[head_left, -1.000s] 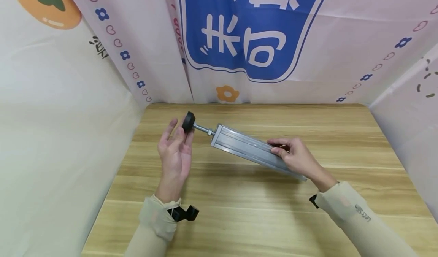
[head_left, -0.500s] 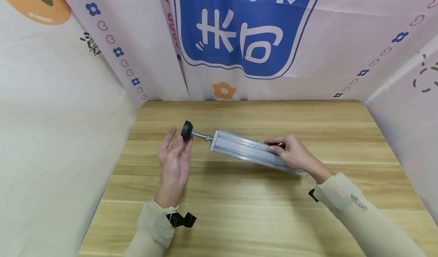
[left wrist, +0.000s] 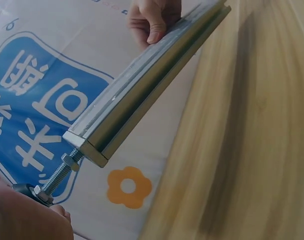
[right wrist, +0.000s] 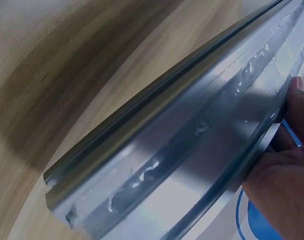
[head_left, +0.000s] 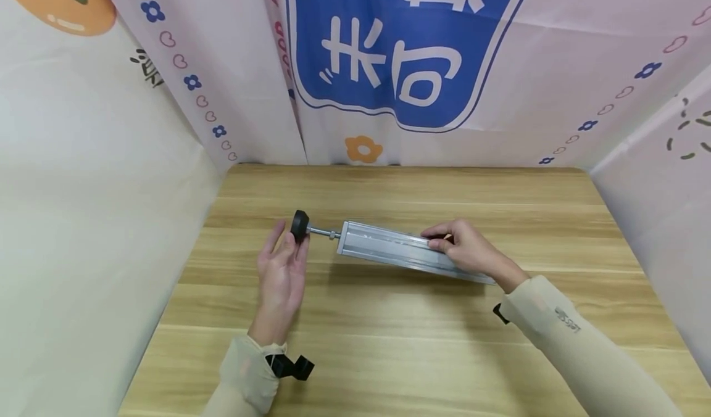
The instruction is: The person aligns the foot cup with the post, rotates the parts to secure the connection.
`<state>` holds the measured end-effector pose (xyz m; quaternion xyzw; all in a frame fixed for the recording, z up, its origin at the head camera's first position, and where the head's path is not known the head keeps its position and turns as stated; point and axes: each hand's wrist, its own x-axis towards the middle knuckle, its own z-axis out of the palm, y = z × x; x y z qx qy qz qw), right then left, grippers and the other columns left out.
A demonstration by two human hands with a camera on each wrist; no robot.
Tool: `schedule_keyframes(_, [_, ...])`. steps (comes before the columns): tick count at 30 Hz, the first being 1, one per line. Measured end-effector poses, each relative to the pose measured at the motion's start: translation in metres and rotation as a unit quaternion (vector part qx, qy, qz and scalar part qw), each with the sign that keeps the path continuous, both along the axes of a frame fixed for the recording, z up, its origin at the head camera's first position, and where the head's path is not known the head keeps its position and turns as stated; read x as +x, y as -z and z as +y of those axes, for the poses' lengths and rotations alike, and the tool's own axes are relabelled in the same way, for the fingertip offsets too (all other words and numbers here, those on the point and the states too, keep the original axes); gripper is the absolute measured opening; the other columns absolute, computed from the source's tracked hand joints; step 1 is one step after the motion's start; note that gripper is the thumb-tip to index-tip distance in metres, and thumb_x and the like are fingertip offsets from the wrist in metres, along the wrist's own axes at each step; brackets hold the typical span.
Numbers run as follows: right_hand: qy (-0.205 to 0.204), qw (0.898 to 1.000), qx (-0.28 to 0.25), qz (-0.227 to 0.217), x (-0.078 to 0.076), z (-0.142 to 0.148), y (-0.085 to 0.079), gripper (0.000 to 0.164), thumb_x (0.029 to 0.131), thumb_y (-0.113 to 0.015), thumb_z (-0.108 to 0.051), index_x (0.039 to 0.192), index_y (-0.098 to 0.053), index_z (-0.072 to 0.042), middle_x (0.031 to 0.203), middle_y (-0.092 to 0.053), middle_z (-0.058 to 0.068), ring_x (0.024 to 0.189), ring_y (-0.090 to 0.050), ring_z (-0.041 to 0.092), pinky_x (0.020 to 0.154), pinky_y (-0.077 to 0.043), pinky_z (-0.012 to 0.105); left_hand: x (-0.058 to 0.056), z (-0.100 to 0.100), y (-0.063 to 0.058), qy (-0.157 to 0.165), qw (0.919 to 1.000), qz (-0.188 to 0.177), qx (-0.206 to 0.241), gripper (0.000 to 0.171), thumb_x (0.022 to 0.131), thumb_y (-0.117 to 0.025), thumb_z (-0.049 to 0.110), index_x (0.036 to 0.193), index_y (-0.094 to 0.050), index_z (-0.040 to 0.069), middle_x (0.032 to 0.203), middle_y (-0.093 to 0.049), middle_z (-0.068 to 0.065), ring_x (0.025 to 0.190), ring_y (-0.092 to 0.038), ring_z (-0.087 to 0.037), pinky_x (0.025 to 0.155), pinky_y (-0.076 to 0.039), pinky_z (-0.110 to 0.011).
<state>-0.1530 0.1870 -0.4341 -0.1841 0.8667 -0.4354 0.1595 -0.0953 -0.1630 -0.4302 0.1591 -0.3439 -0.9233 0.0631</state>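
A silver aluminium profile (head_left: pixel 383 244) lies slanted across the middle of the head view, its left end raised over the table. From that end sticks a threaded rod (head_left: pixel 321 231) with a nut, tipped by a round black foot (head_left: pixel 300 226). My left hand (head_left: pixel 282 275) holds this foot between thumb and fingers, palm up. Toward the other end, my right hand (head_left: pixel 469 250) grips the profile by its far edge. In the left wrist view, the rod (left wrist: pixel 57 175) and a slot along the profile (left wrist: pixel 142 85) show. The right wrist view shows scuffed grooves in the metal (right wrist: pixel 191 135).
A wood-grain table (head_left: pixel 389 355) lies beneath both hands. Behind it hangs a printed cloth (head_left: pixel 500 96) with a blue sign and an orange flower. Pale cloth sides (head_left: pixel 100 219) stand at left and right.
The profile's left end and the black foot have come down and toward me, with my left hand following. The profile slants less now. My right hand has shifted slightly left.
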Motion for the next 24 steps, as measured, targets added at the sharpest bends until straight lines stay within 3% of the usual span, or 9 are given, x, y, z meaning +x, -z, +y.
schedule_keyframes(6, [-0.018,1.000,0.007,-0.006,-0.005,-0.001,0.008,0.030,0.104,-0.061,-0.004,0.131,-0.070,0.005,0.129,-0.074,0.022,0.089,-0.063,0.018,0.070,-0.051,0.025,0.005,-0.003,0.014,0.010,0.9994,-0.030,-0.016,0.065,0.108,-0.049,0.006,0.165,-0.019,0.002,0.167,-0.032,-0.024,0.128,-0.067,-0.014,0.113,-0.049,-0.023])
schedule_keyframes(16, [-0.037,0.999,0.015,-0.003,-0.012,-0.005,0.018,0.028,0.104,-0.061,-0.005,0.128,-0.073,0.003,0.127,-0.075,0.020,0.102,-0.069,0.020,0.077,-0.054,0.029,0.009,-0.006,0.028,0.007,0.9987,-0.046,-0.022,0.066,0.108,-0.049,0.006,0.166,-0.016,0.002,0.167,-0.031,-0.023,0.128,-0.066,-0.014,0.113,-0.048,-0.023])
schedule_keyframes(24, [-0.051,0.999,0.015,-0.002,-0.017,-0.007,0.025,0.026,0.103,-0.061,-0.002,0.125,-0.074,0.004,0.124,-0.076,0.021,0.100,-0.071,0.019,0.079,-0.056,0.027,0.010,-0.008,0.035,0.010,0.9976,-0.066,-0.016,0.070,0.109,-0.049,0.006,0.166,-0.009,0.000,0.172,-0.025,-0.024,0.153,-0.045,-0.026,0.114,-0.048,-0.024])
